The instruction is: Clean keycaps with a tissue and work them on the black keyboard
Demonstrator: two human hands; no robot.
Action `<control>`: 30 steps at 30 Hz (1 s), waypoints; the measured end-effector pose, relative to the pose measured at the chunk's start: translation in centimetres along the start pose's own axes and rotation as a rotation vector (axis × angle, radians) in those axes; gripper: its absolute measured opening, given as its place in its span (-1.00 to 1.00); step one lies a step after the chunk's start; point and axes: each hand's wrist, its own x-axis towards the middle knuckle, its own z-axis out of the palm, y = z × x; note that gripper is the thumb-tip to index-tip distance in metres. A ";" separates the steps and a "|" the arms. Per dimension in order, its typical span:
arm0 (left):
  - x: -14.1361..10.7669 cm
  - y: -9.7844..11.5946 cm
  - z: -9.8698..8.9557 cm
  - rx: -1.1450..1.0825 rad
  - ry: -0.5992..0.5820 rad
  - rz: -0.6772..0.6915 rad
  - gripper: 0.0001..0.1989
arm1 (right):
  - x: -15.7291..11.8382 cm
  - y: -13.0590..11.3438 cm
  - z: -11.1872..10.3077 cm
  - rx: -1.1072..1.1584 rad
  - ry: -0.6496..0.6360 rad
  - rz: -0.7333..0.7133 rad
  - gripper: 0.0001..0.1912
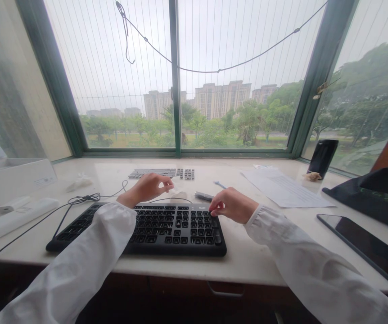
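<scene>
A black keyboard (160,229) with its keycaps off lies near the front of the white table. My left hand (151,186) hovers above its back edge, fingers curled with thumb and fingertips close together; what they hold, if anything, is too small to make out. My right hand (229,204) is at the keyboard's upper right corner, fingertips pinched at the key area there; anything between them is hidden. Behind my left hand, loose keycaps (187,173) are laid out in rows. A dark brush-like tool (203,196) lies just left of my right hand.
White paper sheets (285,186) and a phone (363,245) lie to the right, near a black bag (376,193) and a black cylinder (323,157). On the left are a power strip (18,220), a tangled cable (86,198) and a white box (15,177). A window is behind.
</scene>
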 end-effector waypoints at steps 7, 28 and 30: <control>0.0 0.0 0.1 -0.007 0.015 0.016 -0.74 | 0.0 -0.3 0.1 -0.024 -0.001 0.005 -0.89; 0.0 -0.1 0.1 -0.009 0.006 0.024 -0.78 | 0.2 -0.3 0.4 -0.073 0.009 0.005 -0.88; 0.0 -0.1 0.1 -0.008 0.006 0.022 -0.78 | 0.3 -0.3 0.4 -0.101 -0.005 -0.003 -0.88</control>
